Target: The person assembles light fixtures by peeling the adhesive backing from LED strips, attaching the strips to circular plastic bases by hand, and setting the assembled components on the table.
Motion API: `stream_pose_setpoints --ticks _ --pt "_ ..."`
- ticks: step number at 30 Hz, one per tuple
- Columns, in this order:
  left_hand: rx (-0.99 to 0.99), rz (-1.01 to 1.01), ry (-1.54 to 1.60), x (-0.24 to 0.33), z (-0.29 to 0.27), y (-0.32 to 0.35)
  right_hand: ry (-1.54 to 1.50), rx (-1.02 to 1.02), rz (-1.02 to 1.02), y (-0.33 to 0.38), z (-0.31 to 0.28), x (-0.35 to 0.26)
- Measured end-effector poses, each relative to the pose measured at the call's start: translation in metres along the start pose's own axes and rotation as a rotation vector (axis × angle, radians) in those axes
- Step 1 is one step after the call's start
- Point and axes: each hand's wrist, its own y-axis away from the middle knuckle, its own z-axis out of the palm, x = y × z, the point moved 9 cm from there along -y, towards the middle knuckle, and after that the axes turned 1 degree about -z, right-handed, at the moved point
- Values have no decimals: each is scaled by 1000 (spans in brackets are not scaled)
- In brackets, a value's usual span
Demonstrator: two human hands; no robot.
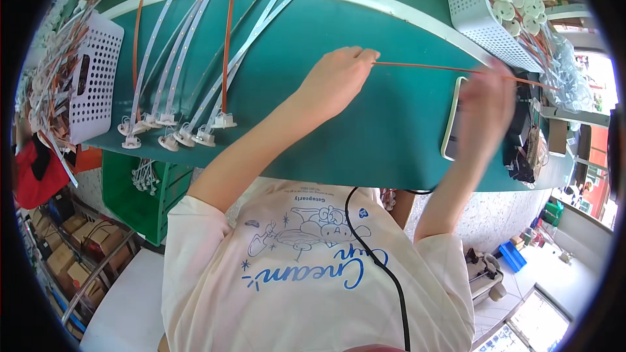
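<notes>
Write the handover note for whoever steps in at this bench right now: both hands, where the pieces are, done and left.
Left hand: pinches one end of a thin orange strip over the green mat.
Right hand: blurred, at the strip's other end, above a phone.
Done: a row of white strips with end caps lies at the mat's left.
Left: the strip in hand; white round caps fill the white basket at right.

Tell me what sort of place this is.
Probably a small assembly workshop. A green work table holds rows of white strips with round sockets, white perforated baskets full of parts, and the left hand and right hand stretch a thin orange strip.
</notes>
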Motion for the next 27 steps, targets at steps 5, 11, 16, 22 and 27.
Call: stream_pose_setpoints --ticks 5,11,16,22,27 --pt "197 6 290 6 -17 6 93 -284 336 10 71 90" --pt "266 -112 22 -5 -37 14 -114 -201 378 8 61 103" --pt "166 -130 149 -18 -26 10 -187 -177 295 4 68 92" --pt "74 -179 218 -17 -23 7 -7 -183 203 5 69 86" --pt "-7 -80 349 -17 -18 4 14 -156 214 4 65 85"
